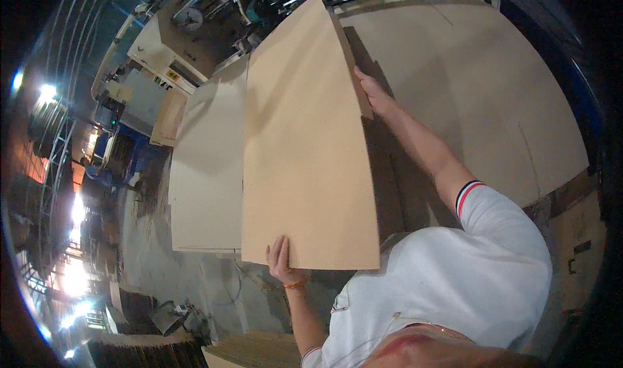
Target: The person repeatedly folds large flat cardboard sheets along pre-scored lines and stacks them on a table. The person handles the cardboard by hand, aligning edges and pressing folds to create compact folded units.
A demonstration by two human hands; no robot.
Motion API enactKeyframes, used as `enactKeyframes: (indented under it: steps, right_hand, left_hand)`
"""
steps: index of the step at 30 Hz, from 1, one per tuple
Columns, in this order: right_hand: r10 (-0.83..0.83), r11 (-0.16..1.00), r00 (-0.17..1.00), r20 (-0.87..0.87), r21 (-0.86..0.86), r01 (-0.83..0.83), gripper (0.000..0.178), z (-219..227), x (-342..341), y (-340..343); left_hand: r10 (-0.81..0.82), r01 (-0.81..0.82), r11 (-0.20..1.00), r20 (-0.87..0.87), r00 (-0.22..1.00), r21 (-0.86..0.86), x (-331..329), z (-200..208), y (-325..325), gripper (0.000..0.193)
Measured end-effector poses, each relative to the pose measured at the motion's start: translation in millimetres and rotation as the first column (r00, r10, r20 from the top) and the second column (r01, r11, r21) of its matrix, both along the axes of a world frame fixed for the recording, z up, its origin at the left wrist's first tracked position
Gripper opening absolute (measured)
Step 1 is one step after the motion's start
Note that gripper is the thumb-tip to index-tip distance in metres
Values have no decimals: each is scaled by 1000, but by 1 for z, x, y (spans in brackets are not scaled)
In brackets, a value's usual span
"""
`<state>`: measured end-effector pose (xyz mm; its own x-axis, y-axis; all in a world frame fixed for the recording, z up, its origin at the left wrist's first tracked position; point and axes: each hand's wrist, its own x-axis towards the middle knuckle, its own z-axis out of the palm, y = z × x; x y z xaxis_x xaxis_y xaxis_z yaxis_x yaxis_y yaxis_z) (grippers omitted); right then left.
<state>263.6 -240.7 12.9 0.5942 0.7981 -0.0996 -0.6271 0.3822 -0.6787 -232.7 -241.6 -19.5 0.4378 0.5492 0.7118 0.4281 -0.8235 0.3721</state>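
– Head view: what are you grasping?
– Your left hand [280, 259] grips the near edge of the tan, rectangular cardboard sheet [308, 154] before you; your right hand [374, 95] grips its right edge.
– Any risk?
– Uneven pulling could bend it, probably.

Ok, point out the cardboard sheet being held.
The middle sheet, gripped by the left hand and right hand; the left sheet and right sheet lie unheld.

No txt legible. Upper L of frame: sm. yellow label [172, 75] w/ dark marking on pale machine housing [150, 49]; dark marks [159, 82] just beside it, too blurry to read. Lower R: dark patches [582, 246] on brown surface [587, 220], can't tell if print.
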Motion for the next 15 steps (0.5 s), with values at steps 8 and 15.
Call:
enactKeyframes:
  steps: [8,15]
  right_hand:
    - [-124,883,754,646,-275,381,35,5,-9,-194]
    - [-986,9,69,154,-360,933,71,-233,-2,-659]
  left_hand:
    - [-76,118,943,-143,987,312,-20,7,91,34]
    - [281,-286,913,-59,958,-292,-48,9,114,29]
